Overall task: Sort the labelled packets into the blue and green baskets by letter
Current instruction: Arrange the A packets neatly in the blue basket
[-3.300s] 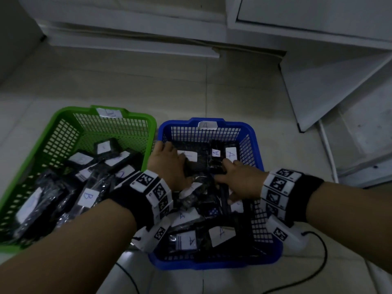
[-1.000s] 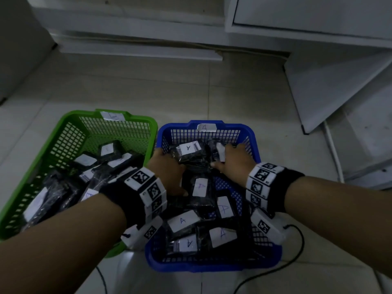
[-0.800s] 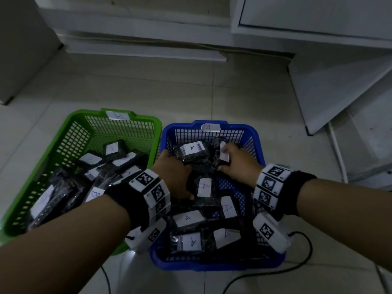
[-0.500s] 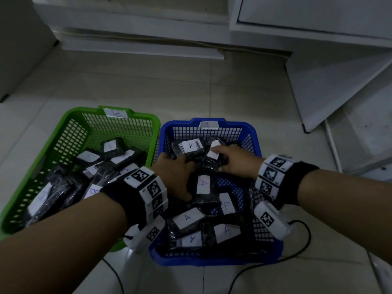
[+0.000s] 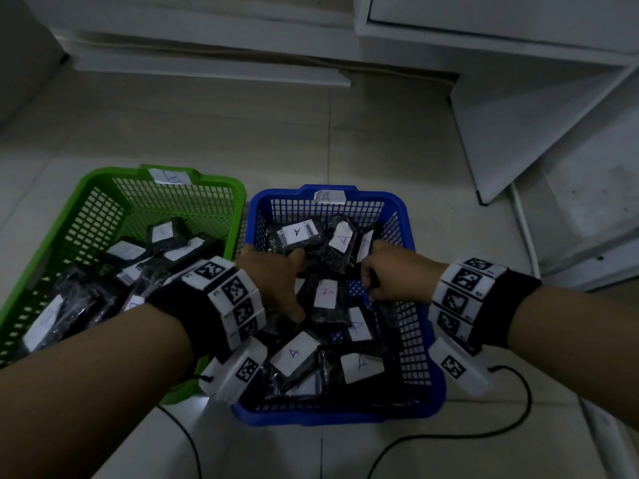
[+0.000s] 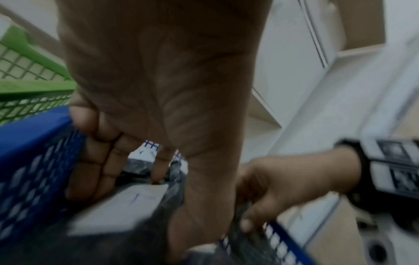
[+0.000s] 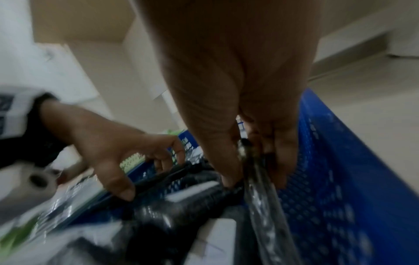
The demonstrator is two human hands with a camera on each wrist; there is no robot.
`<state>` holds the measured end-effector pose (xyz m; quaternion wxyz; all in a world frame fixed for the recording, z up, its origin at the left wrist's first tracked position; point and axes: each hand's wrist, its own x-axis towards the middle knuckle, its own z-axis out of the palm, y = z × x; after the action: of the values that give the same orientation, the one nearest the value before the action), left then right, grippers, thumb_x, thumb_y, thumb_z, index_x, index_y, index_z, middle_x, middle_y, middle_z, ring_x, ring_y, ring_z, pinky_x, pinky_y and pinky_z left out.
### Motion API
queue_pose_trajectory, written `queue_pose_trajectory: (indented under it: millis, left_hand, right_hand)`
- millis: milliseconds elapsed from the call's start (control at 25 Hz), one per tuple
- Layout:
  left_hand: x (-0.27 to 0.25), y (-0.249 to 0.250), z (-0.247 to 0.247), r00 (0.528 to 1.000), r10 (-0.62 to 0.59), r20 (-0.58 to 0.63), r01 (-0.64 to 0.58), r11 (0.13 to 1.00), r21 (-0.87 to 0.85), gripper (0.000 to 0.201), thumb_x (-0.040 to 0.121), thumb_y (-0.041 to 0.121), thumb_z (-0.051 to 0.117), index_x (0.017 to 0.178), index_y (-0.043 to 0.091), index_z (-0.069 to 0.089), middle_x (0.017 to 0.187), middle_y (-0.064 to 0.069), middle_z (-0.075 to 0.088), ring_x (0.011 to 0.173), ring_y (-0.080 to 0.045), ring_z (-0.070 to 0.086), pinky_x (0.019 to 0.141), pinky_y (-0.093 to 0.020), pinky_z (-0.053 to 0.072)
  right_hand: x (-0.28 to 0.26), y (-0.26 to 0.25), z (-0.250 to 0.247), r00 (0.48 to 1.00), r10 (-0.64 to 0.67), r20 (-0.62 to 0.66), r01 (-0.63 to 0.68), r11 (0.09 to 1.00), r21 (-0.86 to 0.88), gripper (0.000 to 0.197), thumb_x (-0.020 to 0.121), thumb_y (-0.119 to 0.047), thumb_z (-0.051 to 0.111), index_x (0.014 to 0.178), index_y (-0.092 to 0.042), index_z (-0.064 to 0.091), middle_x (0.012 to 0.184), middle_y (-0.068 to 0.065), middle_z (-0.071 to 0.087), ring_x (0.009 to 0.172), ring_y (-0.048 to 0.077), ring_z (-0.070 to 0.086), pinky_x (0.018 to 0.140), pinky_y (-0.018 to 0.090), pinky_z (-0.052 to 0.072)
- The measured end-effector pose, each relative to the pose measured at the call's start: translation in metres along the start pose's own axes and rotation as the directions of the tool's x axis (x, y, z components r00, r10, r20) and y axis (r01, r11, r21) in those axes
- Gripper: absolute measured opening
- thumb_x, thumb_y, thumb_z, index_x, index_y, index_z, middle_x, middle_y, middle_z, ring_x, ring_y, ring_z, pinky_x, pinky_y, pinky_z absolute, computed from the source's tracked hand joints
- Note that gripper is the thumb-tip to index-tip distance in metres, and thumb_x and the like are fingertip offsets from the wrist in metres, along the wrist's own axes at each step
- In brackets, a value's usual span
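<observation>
Pinching a packet (image 7: 260,197) edge, right hand (image 5: 394,274) works inside the blue basket (image 5: 420,392); left hand (image 5: 273,281) spreads loosely alongside. Every readable label around both says A: sorting looks nearly finished.

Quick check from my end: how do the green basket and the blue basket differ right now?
The green basket stands on the left, its rim tag too faint to read; the blue basket stands on the right, tagged A. Both hands, left hand and right hand, are down in the blue basket; none is in the green basket. Readable packet labels in the blue basket say A; those in the green basket are mostly too dim to read. Both are mesh-walled and hold black packets.
</observation>
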<state>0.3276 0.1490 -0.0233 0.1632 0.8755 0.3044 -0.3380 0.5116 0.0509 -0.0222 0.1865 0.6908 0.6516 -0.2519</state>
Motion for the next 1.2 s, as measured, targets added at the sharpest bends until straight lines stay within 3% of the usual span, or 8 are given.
queue_pose_trajectory:
  millis: [160,280,440,640,840,1000,1080,1200]
  left_hand:
    - [0.008,-0.017,-0.021,0.973,0.018,-0.229,-0.081,0.960,-0.267,0.076,0.066,0.043,0.074,0.125,0.024,0.030,0.123,-0.008,0.047,0.102,-0.028,0.055,0.087,-0.042,0.051]
    - [0.023,-0.026,-0.032,0.904,0.017,-0.427,-0.136,0.959,-0.250,0.060,0.067,0.034,0.074,0.113,0.021,0.037,0.116,-0.006,0.050,0.098,-0.025,0.051,0.081,-0.040,0.050]
    - [0.043,-0.027,-0.030,0.874,0.030,-0.486,-0.063,0.997,-0.053,0.049,0.074,0.038,0.067,0.109,0.016,0.041,0.120,-0.010,0.054,0.106,-0.031,0.051,0.089,-0.043,0.045]
    - [0.042,-0.021,-0.017,0.832,0.068,-0.550,-0.010,0.994,0.109,0.040,0.083,0.032,0.058,0.118,0.016,0.048,0.134,-0.012,0.035,0.119,-0.033,0.041,0.096,-0.048,0.040]
    - [0.038,-0.018,-0.016,0.893,0.114,-0.436,-0.082,0.992,0.092,0.026,0.087,0.025,0.057,0.112,0.024,0.059,0.128,-0.008,0.036,0.121,-0.030,0.038,0.097,-0.045,0.041]
    - [0.042,-0.009,-0.019,0.847,0.289,-0.447,-0.352,0.934,-0.065,0.028,0.085,0.018,0.058,0.113,0.018,0.062,0.121,-0.009,0.050,0.115,-0.026,0.048,0.095,-0.031,0.041]
    - [0.040,0.000,-0.020,0.887,0.349,-0.302,-0.401,0.907,-0.128,0.032,0.089,0.016,0.055,0.120,0.022,0.061,0.122,-0.006,0.052,0.115,-0.021,0.050,0.092,-0.022,0.036]
    - [0.044,0.008,-0.014,0.916,0.373,-0.145,-0.388,0.917,-0.093,0.040,0.094,0.017,0.050,0.132,0.026,0.053,0.130,-0.008,0.045,0.122,-0.021,0.045,0.097,-0.017,0.030]
  right_hand:
    - [0.008,0.015,-0.020,0.990,-0.054,0.134,0.041,0.995,0.096,0.031,0.086,-0.022,0.060,0.104,0.003,0.066,0.108,0.020,0.065,0.102,0.032,0.059,0.084,0.037,0.049]
    - [0.010,0.033,-0.052,0.987,-0.015,0.160,0.003,0.997,0.074,0.035,0.080,-0.031,0.071,0.110,-0.015,0.065,0.103,-0.002,0.064,0.096,0.018,0.059,0.079,0.029,0.046]
    - [0.036,0.041,-0.066,0.986,0.107,-0.127,-0.104,0.994,0.033,0.037,0.088,-0.037,0.062,0.113,-0.010,0.062,0.110,0.008,0.064,0.096,0.023,0.058,0.076,0.028,0.040]
    - [0.046,0.035,-0.030,0.882,0.205,-0.423,-0.096,0.959,0.266,0.027,0.086,-0.009,0.059,0.113,-0.006,0.056,0.115,0.014,0.047,0.097,0.030,0.055,0.075,0.026,0.041]
    - [0.045,0.029,0.001,0.992,0.018,-0.123,-0.022,0.999,-0.028,0.054,0.079,-0.012,0.070,0.127,-0.007,0.047,0.126,0.014,0.046,0.111,0.030,0.052,0.086,0.034,0.044]
    - [0.037,0.027,-0.009,0.961,-0.026,-0.275,0.040,0.998,0.046,0.018,0.086,-0.013,0.059,0.103,-0.012,0.065,0.109,0.008,0.053,0.103,0.027,0.054,0.082,0.033,0.044]
    - [0.026,0.024,-0.012,0.992,-0.108,-0.065,0.109,0.994,0.006,0.023,0.088,-0.016,0.055,0.100,-0.026,0.073,0.105,-0.006,0.060,0.097,0.017,0.055,0.085,0.030,0.045]
    - [0.018,0.015,0.008,0.965,-0.115,0.237,0.196,0.915,-0.354,0.035,0.096,-0.023,0.045,0.126,-0.034,0.060,0.120,-0.007,0.060,0.113,0.020,0.046,0.096,0.038,0.033]
